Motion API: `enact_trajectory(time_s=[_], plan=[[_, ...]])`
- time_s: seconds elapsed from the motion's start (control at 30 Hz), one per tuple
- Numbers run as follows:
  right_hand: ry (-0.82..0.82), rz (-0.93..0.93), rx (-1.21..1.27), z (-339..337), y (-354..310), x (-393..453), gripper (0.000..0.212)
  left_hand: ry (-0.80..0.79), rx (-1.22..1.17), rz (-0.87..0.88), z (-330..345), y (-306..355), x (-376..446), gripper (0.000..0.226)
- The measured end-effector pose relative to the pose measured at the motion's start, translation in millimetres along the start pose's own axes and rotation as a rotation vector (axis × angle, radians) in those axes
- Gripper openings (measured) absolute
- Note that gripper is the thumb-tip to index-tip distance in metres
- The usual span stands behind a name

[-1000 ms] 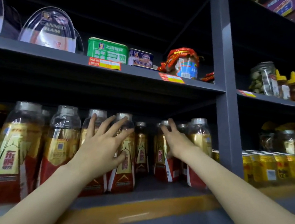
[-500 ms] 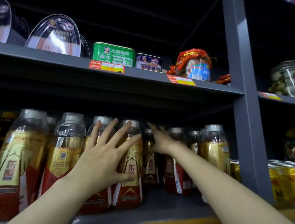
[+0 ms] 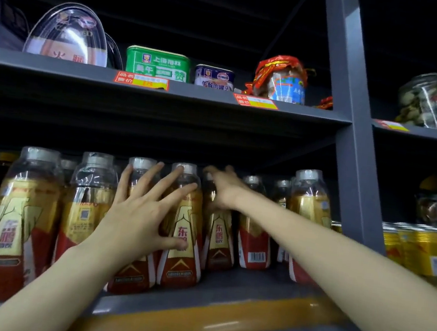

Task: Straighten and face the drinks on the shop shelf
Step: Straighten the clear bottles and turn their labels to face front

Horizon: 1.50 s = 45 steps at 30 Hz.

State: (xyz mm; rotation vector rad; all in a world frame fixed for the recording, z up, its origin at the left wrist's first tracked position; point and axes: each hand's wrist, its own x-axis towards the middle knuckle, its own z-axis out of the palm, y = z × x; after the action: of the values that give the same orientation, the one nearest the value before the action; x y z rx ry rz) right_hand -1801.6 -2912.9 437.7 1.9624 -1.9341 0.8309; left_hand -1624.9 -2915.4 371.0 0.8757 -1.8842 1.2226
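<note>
While both hands worked the drinks row, the scene read as follows, every place given relative to the grey upright post (image 3: 349, 165)

Step in hand: facing the front row of bottles on the shelf (image 3: 224, 289) left of the post; judged mid-task, since some labels faced out and others did not

Left hand: the left hand (image 3: 133, 218) lay well left of the post, fingers spread wide and flat across two front bottles, thumb resting on the front-facing bottle (image 3: 181, 243); it steadied rather than pinched, not closed round anything

Right hand: the right hand (image 3: 223, 185) reached further back, nearer the post than the left, fingers extended toward the cap of a rear bottle (image 3: 220, 234); blurred, so whether it touched or held that bottle could not be told

Task's things: the bottles stood upright in a row left of the post, caps level; the barcode bottle (image 3: 254, 241), closer to the post, showed its back, and the QR-code bottle (image 3: 86, 209), far left of it, also showed its back

Beyond the post: yellow cans (image 3: 419, 250) on the right side, not being handled

Next move, as a judgement: turning the back-facing bottles about their own axis until the labels faced out, then drawing the set-back ones forward level with the front bottles; a light hold near the neck would suit, since the close-packed bottles could knock their neighbours
</note>
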Motion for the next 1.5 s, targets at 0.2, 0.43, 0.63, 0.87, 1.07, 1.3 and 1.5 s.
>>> enact_trajectory(time_s=[0.2,0.43,0.63,0.87,1.07,1.3,1.5], plan=[[0.011,0.007,0.365,-35,28,-56,0.112,-0.077,-0.052,-0.053,-15,7,-4,0.100],[0.140,0.092,0.688,-15,36,-114,0.105,-0.251,-0.027,-0.073,-37,13,0,0.090],[0.288,-0.145,0.724,-22,37,-155,0.102,-0.136,-0.291,-0.154,-74,22,8,0.058],[0.282,-0.159,1.007,-45,29,-167,0.103,-0.228,-0.830,-0.174,-90,38,-15,0.056],[0.127,-0.194,1.502,-62,22,-181,0.076,-0.406,-1.620,-0.236,-123,50,-26,0.053],[0.066,0.012,1.588,-68,1,-196,0.073,0.152,-1.090,-0.211,-140,36,-24,0.070],[0.082,0.198,1.832,-69,-21,-200,0.026,0.151,-1.184,-0.289,-149,44,-34,0.078]])
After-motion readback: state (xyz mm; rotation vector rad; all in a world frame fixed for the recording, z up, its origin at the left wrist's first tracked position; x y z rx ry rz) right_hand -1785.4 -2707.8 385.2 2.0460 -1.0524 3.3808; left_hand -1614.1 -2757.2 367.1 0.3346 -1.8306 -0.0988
